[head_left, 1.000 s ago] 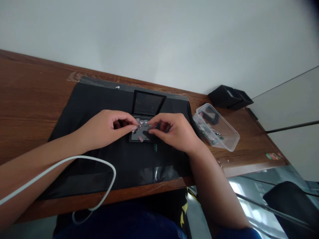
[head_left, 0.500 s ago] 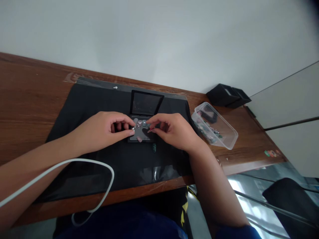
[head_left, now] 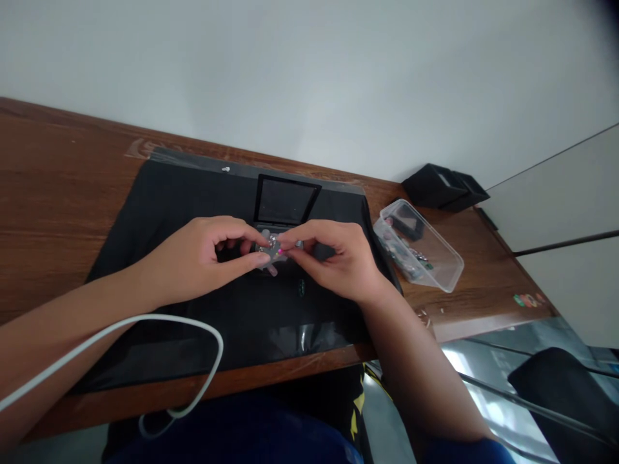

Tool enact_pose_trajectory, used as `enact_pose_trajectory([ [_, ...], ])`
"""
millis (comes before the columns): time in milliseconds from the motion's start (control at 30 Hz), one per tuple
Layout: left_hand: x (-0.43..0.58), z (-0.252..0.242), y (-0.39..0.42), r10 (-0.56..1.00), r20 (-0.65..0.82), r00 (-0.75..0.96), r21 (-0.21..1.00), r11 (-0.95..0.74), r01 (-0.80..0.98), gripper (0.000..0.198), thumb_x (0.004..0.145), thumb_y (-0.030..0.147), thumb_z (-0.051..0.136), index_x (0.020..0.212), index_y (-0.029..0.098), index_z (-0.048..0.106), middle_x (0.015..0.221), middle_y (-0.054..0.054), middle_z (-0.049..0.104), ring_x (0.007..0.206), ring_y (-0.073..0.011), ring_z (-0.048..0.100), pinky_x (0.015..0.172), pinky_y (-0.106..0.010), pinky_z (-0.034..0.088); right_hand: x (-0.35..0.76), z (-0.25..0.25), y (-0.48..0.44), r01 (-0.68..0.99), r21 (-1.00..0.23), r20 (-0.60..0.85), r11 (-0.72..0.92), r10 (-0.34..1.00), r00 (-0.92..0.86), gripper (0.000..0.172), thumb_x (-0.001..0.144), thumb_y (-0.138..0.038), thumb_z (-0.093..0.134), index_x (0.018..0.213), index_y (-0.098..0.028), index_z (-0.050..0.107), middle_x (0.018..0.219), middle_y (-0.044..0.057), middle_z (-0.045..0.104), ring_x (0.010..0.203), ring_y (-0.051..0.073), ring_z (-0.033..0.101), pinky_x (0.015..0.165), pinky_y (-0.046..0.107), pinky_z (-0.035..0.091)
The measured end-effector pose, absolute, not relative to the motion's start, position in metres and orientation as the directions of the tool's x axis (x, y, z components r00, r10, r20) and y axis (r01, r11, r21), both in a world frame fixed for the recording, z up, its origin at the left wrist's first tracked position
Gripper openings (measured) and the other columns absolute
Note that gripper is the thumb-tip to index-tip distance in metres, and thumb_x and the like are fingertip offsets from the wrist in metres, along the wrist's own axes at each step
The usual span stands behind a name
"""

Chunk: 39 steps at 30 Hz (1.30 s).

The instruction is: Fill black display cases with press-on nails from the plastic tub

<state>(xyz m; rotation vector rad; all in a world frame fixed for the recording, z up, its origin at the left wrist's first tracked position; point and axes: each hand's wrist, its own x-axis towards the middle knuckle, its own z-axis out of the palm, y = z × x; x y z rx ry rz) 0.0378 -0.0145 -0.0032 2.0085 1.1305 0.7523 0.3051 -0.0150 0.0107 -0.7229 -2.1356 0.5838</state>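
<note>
A small black case (head_left: 287, 200) stands on the dark mat with its see-through lid raised. Over its base, my left hand (head_left: 217, 251) has thumb and index finger bent around a small shiny piece, too small to make out. My right hand (head_left: 333, 254) pinches a tiny bright pink piece (head_left: 280, 251) close to the left fingertips. A pale pink nail-shaped piece (head_left: 272, 270) lies at the front of the case, and several glittery bits show between my hands. In front, on the mat, is a dark green press-on nail (head_left: 302, 287). My hands hide much of the case's base.
To the right stands a clear plastic box (head_left: 420, 248) containing small decorated pieces and a dark case. Black holders (head_left: 442, 187) stand against the wall. A white cable (head_left: 213, 328) loops over my left forearm. The black mat (head_left: 193, 193) covers the wooden table's middle.
My right hand has moved left, bringing its fingertips close to those of my left hand. A bright pink piece now shows at my right fingertips. The left hand has shifted slightly right.
</note>
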Motion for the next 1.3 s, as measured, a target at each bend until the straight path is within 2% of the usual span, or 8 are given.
enact_pose_trajectory([
  [133,0.037,-0.004,-0.018,0.833,0.236,0.501,0.795,-0.462,0.393,0.030,0.104,0.052,0.074,0.107,0.031,0.095,0.092,-0.004,0.084,0.084,-0.0194,0.077,0.073,-0.027,0.059,0.299,0.009,-0.020,0.237,-0.590,0.614,0.772,0.619,-0.490,0.019,0.103,-0.009,0.076,0.111,-0.022,0.086,0.103,0.002,0.091,0.079,0.011,0.081,0.071,0.019,0.062],
  [367,0.037,-0.004,-0.020,0.817,0.276,0.507,0.812,-0.480,0.332,0.020,0.104,0.043,0.078,0.101,0.033,0.095,0.090,0.000,0.085,0.079,-0.0154,0.078,0.072,-0.023,0.059,0.297,0.010,-0.024,0.237,-0.601,0.599,0.763,0.627,-0.499,0.017,0.105,-0.010,0.076,0.113,-0.022,0.086,0.106,0.004,0.090,0.087,0.014,0.085,0.077,0.022,0.066],
  [533,0.041,0.002,-0.020,0.855,0.214,0.473,0.849,-0.402,0.343,0.020,0.098,0.044,0.080,0.092,0.030,0.093,0.082,0.000,0.083,0.072,-0.0157,0.077,0.066,-0.023,0.058,0.299,0.014,-0.023,0.287,-0.601,0.530,0.746,0.641,-0.555,0.023,0.101,-0.007,0.074,0.115,-0.022,0.086,0.108,0.004,0.090,0.090,0.015,0.084,0.083,0.024,0.067],
  [700,0.043,0.007,-0.021,0.910,0.150,0.387,0.874,-0.305,0.379,0.028,0.095,0.052,0.080,0.087,0.027,0.091,0.082,-0.003,0.086,0.075,-0.0189,0.078,0.067,-0.025,0.059,0.299,0.016,-0.022,0.308,-0.579,0.563,0.755,0.644,-0.518,0.030,0.097,-0.008,0.078,0.122,-0.022,0.085,0.118,0.005,0.090,0.095,0.015,0.084,0.085,0.025,0.068],
  [933,0.041,0.007,-0.022,0.956,0.110,0.271,0.901,-0.211,0.379,0.036,0.094,0.061,0.082,0.091,0.027,0.093,0.082,-0.004,0.086,0.070,-0.0184,0.073,0.059,-0.026,0.053,0.292,0.020,-0.030,0.310,-0.549,0.660,0.776,0.630,-0.409,0.012,0.097,-0.016,0.088,0.107,-0.023,0.085,0.098,0.002,0.089,0.080,0.015,0.081,0.075,0.025,0.069],
  [1100,0.043,0.007,-0.021,0.956,0.109,0.272,0.931,-0.194,0.309,0.031,0.092,0.056,0.085,0.089,0.027,0.094,0.080,-0.003,0.086,0.073,-0.0192,0.076,0.066,-0.025,0.060,0.289,0.019,-0.034,0.350,-0.545,0.652,0.762,0.647,-0.394,0.006,0.099,-0.019,0.086,0.103,-0.023,0.085,0.098,0.004,0.089,0.083,0.017,0.084,0.083,0.029,0.071],
  [1200,0.044,0.009,-0.021,0.951,0.093,0.296,0.943,-0.180,0.280,0.032,0.090,0.057,0.087,0.085,0.025,0.091,0.076,-0.002,0.085,0.074,-0.0199,0.078,0.071,-0.025,0.065,0.287,0.019,-0.034,0.313,-0.555,0.660,0.771,0.637,-0.398,0.010,0.099,-0.013,0.084,0.099,-0.024,0.083,0.099,0.004,0.089,0.092,0.018,0.087,0.091,0.029,0.071],
  [1300,0.044,0.010,-0.023,0.947,0.069,0.314,0.952,-0.157,0.264,0.032,0.090,0.056,0.087,0.082,0.025,0.090,0.076,-0.001,0.085,0.075,-0.0204,0.080,0.072,-0.025,0.067,0.286,0.018,-0.035,0.310,-0.556,0.661,0.771,0.636,-0.397,0.011,0.098,-0.014,0.085,0.101,-0.024,0.082,0.102,0.004,0.090,0.094,0.019,0.087,0.091,0.029,0.071],
])
